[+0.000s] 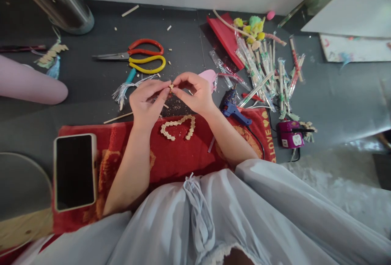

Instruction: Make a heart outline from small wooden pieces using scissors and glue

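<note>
My left hand (pixel 149 98) and my right hand (pixel 195 92) meet fingertip to fingertip above the dark table. Pinched between them is a small pale wooden piece (pixel 171 87), partly covered by the fingers; its exact kind is too small to make out. Just below, a curved chain of pale wooden pieces (pixel 179 122) lies on the red towel (pixel 174 163). Scissors (pixel 134 56) with one red and one yellow handle lie open beyond my left hand. A blue glue gun (pixel 233 108) rests to the right of my right hand.
A phone (pixel 75 171) lies at left on the towel. Wrapped sticks (pixel 259 73), a red envelope (pixel 224 39) and yellow-green pompoms (pixel 252 29) crowd the back right. A purple box (pixel 291 134) with a cord stands at right. A metal post (pixel 58 0) and pink cylinder (pixel 30 79) are at left.
</note>
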`<state>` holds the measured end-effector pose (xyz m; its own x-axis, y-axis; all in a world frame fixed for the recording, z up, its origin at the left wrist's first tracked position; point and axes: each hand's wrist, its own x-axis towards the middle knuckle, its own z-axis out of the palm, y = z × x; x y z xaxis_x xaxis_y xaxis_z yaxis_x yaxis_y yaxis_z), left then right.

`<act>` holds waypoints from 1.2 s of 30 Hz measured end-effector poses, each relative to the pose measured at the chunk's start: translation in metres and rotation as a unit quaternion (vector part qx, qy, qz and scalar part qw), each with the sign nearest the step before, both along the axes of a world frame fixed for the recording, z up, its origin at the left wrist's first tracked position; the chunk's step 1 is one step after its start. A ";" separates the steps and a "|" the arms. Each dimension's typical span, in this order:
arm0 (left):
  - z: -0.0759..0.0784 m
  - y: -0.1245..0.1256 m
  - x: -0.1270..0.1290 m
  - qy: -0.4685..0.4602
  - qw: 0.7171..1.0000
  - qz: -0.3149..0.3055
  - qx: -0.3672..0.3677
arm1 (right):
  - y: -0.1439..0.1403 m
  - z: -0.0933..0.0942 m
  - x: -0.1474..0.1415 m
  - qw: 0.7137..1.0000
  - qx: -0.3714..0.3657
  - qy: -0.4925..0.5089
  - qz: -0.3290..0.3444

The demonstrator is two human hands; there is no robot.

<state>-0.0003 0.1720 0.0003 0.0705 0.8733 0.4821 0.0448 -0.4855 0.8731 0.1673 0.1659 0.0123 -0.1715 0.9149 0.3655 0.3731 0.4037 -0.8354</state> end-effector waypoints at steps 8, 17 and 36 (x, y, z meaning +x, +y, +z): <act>-0.002 0.003 -0.001 0.017 0.999 0.023 0.035 | -0.003 0.004 -0.001 0.991 0.103 -0.083 -0.026; -0.004 0.000 0.003 0.023 0.998 0.042 -0.032 | -0.002 0.004 0.000 0.982 0.145 -0.120 -0.030; -0.001 0.002 0.005 -0.100 0.974 -0.018 -0.202 | -0.002 0.005 0.003 0.985 0.122 -0.123 0.000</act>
<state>0.0052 0.1739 -0.0009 0.0447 0.9933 0.1067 -0.1573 -0.0985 0.9826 0.1700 0.1637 0.0174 -0.2827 0.8051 0.5215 0.5521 0.5811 -0.5979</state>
